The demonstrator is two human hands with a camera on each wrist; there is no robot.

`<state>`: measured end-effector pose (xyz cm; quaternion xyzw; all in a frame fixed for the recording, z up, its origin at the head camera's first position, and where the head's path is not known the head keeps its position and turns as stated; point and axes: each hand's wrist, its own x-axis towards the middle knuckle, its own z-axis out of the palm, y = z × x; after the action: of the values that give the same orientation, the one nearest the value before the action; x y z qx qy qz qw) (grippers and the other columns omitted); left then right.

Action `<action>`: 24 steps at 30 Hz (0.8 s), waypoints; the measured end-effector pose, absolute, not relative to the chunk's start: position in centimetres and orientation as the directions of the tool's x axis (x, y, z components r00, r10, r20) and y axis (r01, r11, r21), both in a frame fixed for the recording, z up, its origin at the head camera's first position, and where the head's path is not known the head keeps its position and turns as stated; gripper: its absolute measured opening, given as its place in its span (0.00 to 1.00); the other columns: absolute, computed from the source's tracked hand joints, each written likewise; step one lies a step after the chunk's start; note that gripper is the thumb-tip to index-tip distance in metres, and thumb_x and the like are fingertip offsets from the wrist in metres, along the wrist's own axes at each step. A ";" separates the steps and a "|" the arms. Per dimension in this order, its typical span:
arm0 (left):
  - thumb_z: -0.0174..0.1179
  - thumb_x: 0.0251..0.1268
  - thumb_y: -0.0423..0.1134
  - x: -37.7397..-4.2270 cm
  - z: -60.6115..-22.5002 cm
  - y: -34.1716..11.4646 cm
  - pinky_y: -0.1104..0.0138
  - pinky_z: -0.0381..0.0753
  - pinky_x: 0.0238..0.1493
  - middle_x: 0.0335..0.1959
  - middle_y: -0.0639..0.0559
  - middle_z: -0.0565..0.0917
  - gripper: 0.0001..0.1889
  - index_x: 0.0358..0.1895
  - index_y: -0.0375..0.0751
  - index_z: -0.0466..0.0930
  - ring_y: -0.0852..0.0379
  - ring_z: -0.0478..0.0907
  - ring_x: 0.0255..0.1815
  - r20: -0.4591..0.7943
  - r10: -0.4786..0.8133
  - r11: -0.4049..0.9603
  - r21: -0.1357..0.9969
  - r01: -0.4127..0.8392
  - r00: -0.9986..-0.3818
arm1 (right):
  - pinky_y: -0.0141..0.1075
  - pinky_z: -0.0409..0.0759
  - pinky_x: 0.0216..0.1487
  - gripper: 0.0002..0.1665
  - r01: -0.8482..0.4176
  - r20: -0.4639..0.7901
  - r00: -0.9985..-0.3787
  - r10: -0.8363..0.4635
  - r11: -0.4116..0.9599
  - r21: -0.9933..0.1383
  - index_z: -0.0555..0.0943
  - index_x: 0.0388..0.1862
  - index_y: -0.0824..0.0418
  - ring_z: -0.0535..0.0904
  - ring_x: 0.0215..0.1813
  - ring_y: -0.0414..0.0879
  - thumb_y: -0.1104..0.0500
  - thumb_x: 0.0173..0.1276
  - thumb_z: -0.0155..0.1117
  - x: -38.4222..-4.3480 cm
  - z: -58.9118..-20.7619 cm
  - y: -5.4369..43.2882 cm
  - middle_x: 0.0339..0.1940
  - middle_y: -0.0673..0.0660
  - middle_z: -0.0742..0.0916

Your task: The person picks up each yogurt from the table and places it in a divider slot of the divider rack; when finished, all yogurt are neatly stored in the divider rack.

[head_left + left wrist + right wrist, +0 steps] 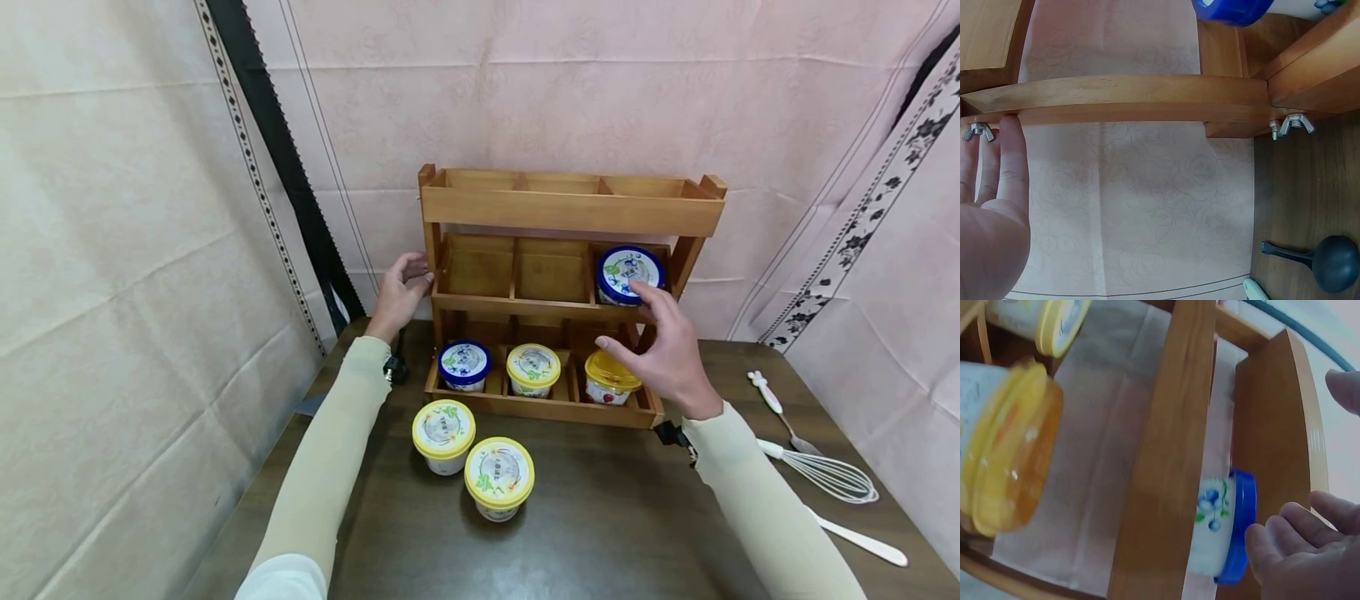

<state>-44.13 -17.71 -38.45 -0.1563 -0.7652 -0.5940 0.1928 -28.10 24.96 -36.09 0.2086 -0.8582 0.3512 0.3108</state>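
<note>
From the head view, a three-tier wooden rack (570, 211) stands on a dark desk (600, 500). A blue-lidded cup (630, 273) sits in the rack's middle tier, right compartment. Along the rack's bottom tier, left to right: another blue-topped cup (464, 365), a yellow-lidded cup (533, 370) and an amber-lidded cup (611, 379). In front of the rack are two yellow-topped tubs (443, 436); to its right lie a whisk (828, 475) and two white-handled utensils (767, 392).

Only the left wrist view reveals wing nuts (1295, 124) on the rack's side and a black ladle (1335, 262) on the desk beside it. The right wrist view adds blueberries printed on the middle-tier cup's side.

The left hand (405, 292) reaches to the rack's left upright, fingers extended, tips touching the wood. The right hand (667, 352) is at the rack's right end, its grip wide: fingertips at the blue lid's edge, thumb spread lower, before the bottom tier. Whether those fingertips touch the lid, I cannot tell.
</note>
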 end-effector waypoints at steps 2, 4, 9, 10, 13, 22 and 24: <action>0.63 0.78 0.34 -44.2 -38.4 -17.7 0.48 0.77 0.72 0.65 0.40 0.79 0.21 0.70 0.41 0.75 0.44 0.78 0.68 0.486 0.009 0.243 0.847 0.473 -0.874 | 0.33 0.74 0.75 0.53 -0.586 0.670 -0.725 -0.162 0.657 -0.475 0.69 0.80 0.57 0.74 0.74 0.60 0.52 0.59 0.85 -27.8 -36.4 24.5 0.78 0.59 0.75; 0.62 0.78 0.33 -44.2 -38.5 -17.8 0.47 0.76 0.72 0.65 0.40 0.79 0.21 0.70 0.41 0.75 0.44 0.78 0.68 0.489 0.009 0.245 0.845 0.476 -0.872 | 0.21 0.69 0.71 0.53 -0.596 0.662 -0.727 -0.180 0.645 -0.479 0.69 0.80 0.57 0.74 0.74 0.60 0.52 0.59 0.85 -27.6 -36.8 24.1 0.78 0.58 0.75; 0.63 0.78 0.35 -44.3 -38.5 -17.8 0.49 0.76 0.72 0.64 0.42 0.80 0.20 0.69 0.42 0.75 0.47 0.78 0.67 0.491 0.015 0.254 0.840 0.479 -0.871 | 0.27 0.73 0.74 0.52 -0.616 0.646 -0.732 -0.215 0.614 -0.494 0.70 0.79 0.56 0.75 0.74 0.58 0.53 0.59 0.85 -27.1 -37.6 23.0 0.77 0.57 0.77; 0.63 0.78 0.35 -44.3 -38.6 -17.8 0.49 0.76 0.72 0.64 0.42 0.80 0.20 0.69 0.42 0.76 0.47 0.79 0.67 0.492 0.017 0.253 0.840 0.479 -0.871 | 0.33 0.76 0.74 0.51 -0.618 0.641 -0.734 -0.223 0.609 -0.497 0.70 0.79 0.55 0.75 0.73 0.57 0.53 0.59 0.85 -26.9 -37.8 22.8 0.77 0.57 0.77; 0.64 0.78 0.36 -44.2 -38.7 -17.9 0.49 0.77 0.72 0.63 0.44 0.81 0.19 0.67 0.44 0.77 0.48 0.79 0.67 0.496 0.020 0.244 0.839 0.486 -0.868 | 0.52 0.80 0.71 0.49 -0.625 0.620 -0.742 -0.256 0.599 -0.500 0.70 0.79 0.55 0.77 0.71 0.55 0.52 0.62 0.83 -26.6 -38.4 22.0 0.76 0.57 0.78; 0.64 0.78 0.37 -44.3 -38.5 -17.9 0.51 0.77 0.72 0.63 0.43 0.81 0.19 0.68 0.43 0.77 0.47 0.79 0.67 0.510 0.023 0.255 0.829 0.498 -0.860 | 0.57 0.81 0.69 0.46 -0.636 0.525 -0.763 -0.376 0.578 -0.511 0.68 0.80 0.53 0.76 0.73 0.54 0.47 0.68 0.77 -25.6 -40.5 19.9 0.77 0.56 0.76; 0.64 0.77 0.37 -44.4 -38.6 -17.8 0.51 0.77 0.72 0.63 0.42 0.81 0.20 0.68 0.43 0.77 0.47 0.79 0.67 0.510 0.023 0.253 0.829 0.499 -0.860 | 0.55 0.82 0.68 0.46 -0.637 0.504 -0.766 -0.398 0.570 -0.518 0.68 0.80 0.53 0.76 0.73 0.53 0.46 0.69 0.76 -25.4 -41.0 19.6 0.77 0.56 0.77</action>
<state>-44.38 -17.83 -38.59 -0.1704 -0.7651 -0.5869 0.2026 -25.42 19.55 -40.97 0.2976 -0.8700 0.3553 0.1681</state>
